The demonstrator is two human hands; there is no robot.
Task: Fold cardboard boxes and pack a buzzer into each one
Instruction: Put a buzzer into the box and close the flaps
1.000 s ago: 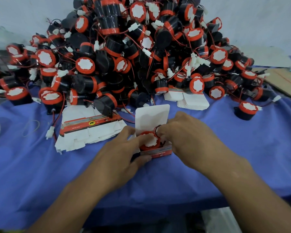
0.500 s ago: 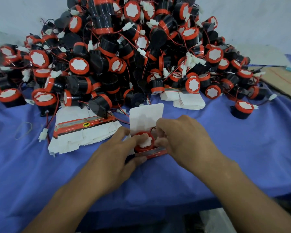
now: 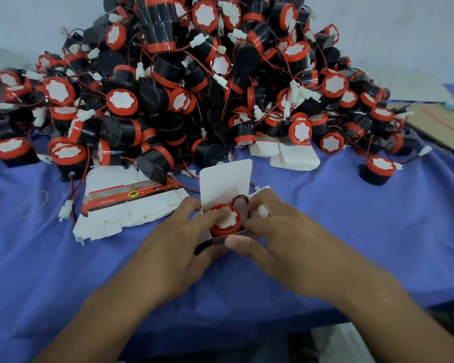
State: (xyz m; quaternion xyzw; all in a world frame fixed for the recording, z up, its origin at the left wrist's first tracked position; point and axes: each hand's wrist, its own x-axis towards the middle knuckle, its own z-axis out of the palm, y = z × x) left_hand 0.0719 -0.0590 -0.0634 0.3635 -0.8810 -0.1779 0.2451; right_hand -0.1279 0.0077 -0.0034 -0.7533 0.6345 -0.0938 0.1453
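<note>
Buzzer [image 3: 226, 221] seated in box [image 3: 218, 238], face up. Box gripped on left by left hand [image 3: 173, 239], pinched on right by right hand [image 3: 281, 231]. Flap [image 3: 224, 179] stood up beyond box, equally near both hands.

We logged two bare hands with bare forearms. The left hand [image 3: 168, 247] and left forearm [image 3: 97, 318] were uncovered right up to the frame edge. It was the same for the right hand [image 3: 286, 242] and right forearm [image 3: 393, 320]. The right thumb's nail [image 3: 235, 241] looked short. We noted a small glossy spot [image 3: 383, 294] on the right forearm. The fingertips were blurred, so we couldn't read finer detail.
</note>
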